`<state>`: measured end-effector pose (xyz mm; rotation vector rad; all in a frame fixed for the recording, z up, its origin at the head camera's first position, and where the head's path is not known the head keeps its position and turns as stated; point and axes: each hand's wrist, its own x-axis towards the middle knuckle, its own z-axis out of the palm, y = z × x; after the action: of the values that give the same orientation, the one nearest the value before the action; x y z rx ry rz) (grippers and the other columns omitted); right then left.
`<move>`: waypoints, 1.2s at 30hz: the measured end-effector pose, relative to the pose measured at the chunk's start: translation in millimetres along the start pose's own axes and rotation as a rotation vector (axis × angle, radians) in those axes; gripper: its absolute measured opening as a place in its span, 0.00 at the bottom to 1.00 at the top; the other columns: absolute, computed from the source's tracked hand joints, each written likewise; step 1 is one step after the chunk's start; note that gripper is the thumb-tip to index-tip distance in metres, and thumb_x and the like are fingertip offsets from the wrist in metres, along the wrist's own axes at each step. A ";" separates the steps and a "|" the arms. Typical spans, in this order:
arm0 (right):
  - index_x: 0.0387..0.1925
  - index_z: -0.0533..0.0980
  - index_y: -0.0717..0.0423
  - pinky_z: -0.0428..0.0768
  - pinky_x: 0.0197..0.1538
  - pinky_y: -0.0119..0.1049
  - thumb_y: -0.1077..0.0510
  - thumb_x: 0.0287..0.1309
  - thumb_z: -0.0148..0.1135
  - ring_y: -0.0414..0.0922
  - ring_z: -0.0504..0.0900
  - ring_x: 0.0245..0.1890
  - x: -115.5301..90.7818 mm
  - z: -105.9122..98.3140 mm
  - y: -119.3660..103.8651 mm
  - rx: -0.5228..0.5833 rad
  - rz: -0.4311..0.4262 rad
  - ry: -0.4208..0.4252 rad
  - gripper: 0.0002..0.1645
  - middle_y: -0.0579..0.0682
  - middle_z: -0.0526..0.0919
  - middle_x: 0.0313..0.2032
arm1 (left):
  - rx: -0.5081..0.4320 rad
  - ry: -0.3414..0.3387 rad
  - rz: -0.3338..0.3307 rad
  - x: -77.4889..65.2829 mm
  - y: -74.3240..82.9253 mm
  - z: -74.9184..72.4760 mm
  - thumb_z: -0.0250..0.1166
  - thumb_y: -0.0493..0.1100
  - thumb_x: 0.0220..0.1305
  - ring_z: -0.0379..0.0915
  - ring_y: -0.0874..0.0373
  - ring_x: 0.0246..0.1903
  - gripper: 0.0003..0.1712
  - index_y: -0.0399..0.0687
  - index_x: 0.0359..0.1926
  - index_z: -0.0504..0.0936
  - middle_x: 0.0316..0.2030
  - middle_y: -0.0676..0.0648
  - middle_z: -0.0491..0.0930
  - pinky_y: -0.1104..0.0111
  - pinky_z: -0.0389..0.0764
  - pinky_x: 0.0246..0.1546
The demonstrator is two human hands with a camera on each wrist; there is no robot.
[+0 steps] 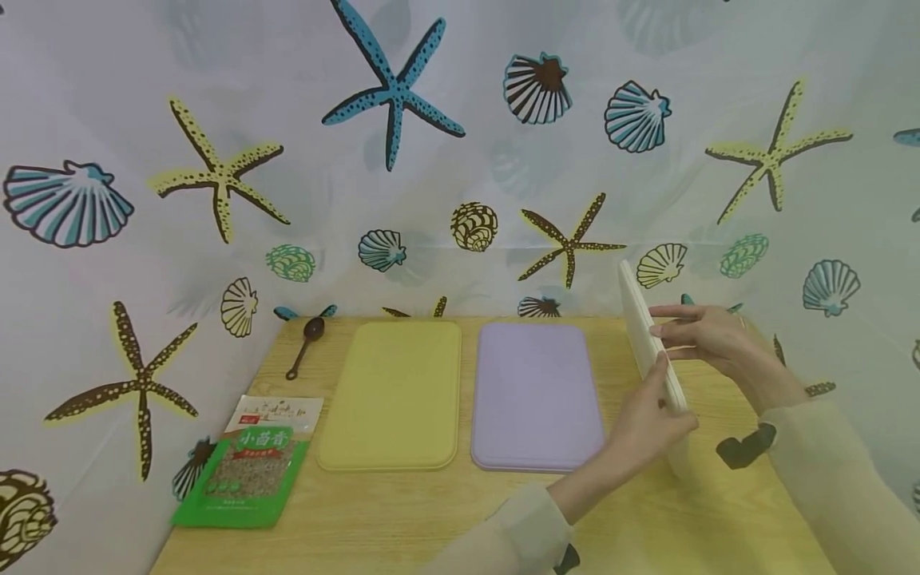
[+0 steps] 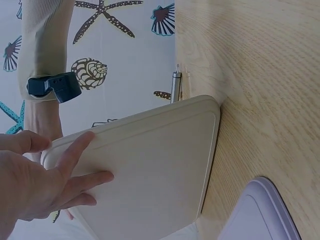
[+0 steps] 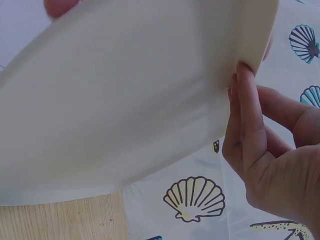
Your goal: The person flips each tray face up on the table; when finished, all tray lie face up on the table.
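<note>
My hands hold a white rectangular tray [image 1: 640,319] tipped up on edge at the right of the table. My left hand [image 1: 643,427] grips its near upper edge. In the left wrist view, this hand's fingers [image 2: 75,187] spread across one broad face, with the thumb at the edge. My right hand [image 1: 707,339] holds the same edge farther back. The right wrist view shows its fingertips [image 3: 245,75] against the smooth other face. To the left, a purple tray [image 1: 535,395] and a yellow tray [image 1: 391,395] lie flat, side by side.
At the table's left lie a green and white seed packet [image 1: 251,467] and a dark brown spoon [image 1: 305,347]. A slim metal rod-like thing [image 2: 176,86] shows past the white tray. A curtain [image 1: 474,152] with shells and starfish surrounds the wooden table [image 1: 359,527].
</note>
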<state>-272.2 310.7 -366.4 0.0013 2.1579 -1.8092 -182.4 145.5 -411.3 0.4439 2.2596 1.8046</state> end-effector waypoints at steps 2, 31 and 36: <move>0.69 0.59 0.67 0.82 0.51 0.40 0.57 0.60 0.65 0.41 0.83 0.44 0.0 0.3 0.4 -0.020 -0.002 0.000 0.40 0.38 0.83 0.42 | -0.005 0.006 0.000 -0.6 0.8 0.2 0.69 0.39 0.53 0.73 0.59 0.53 0.52 0.61 0.75 0.52 0.67 0.51 0.65 0.72 0.80 0.35; 0.66 0.53 0.79 0.71 0.59 0.61 0.45 0.74 0.42 0.71 0.64 0.61 -10.8 -22.0 130.5 -0.383 0.206 0.029 0.41 0.77 0.61 0.63 | -0.088 0.123 -0.082 -8.6 2.5 -2.7 0.62 0.32 0.52 0.67 0.65 0.15 0.48 0.49 0.74 0.55 0.64 0.43 0.70 0.78 0.70 0.13; 0.64 0.59 0.78 0.73 0.56 0.62 0.44 0.72 0.45 0.68 0.71 0.57 -16.8 -21.1 141.9 -0.359 0.193 0.046 0.40 0.72 0.72 0.57 | -0.113 0.133 -0.086 -8.7 2.4 -6.6 0.63 0.32 0.51 0.73 0.65 0.18 0.49 0.49 0.74 0.55 0.65 0.43 0.69 0.76 0.76 0.16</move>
<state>-232.1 362.2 -495.3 0.1631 2.3925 -1.3130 -176.4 136.8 -407.7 0.2097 2.2085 1.9579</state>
